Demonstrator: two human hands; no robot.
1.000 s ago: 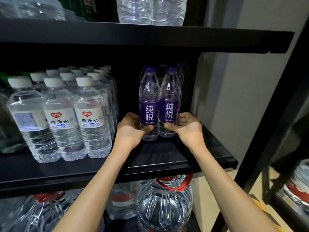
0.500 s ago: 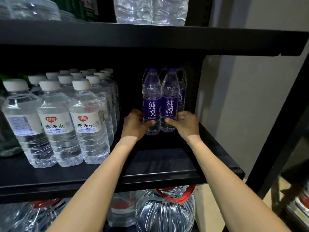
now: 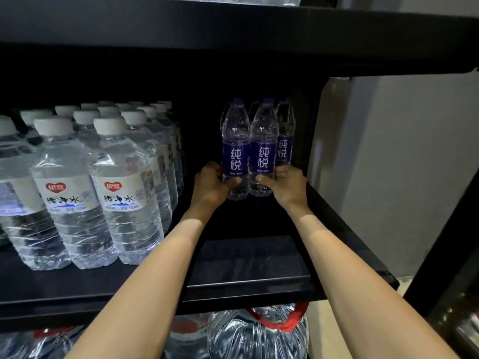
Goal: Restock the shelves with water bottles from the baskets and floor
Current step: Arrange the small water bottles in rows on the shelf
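- The left hand [image 3: 210, 186] is curled round the lower part of the left purple-labelled bottle [image 3: 235, 141], with the thumb laid across its front.
- The right hand [image 3: 289, 187] is curled likewise round the right purple-labelled bottle [image 3: 264, 141].
- Both bottles are held upright, touching side by side, far back on the black shelf [image 3: 248, 265]; whether their bases rest on it cannot be told.
- A third purple-labelled bottle [image 3: 285, 136] is seen just behind the right one.
- Rows of white-capped bottles [image 3: 121, 193] are stood on the same shelf, left of the hands.
- A large jug [image 3: 259, 335] with a red handle is seen below.
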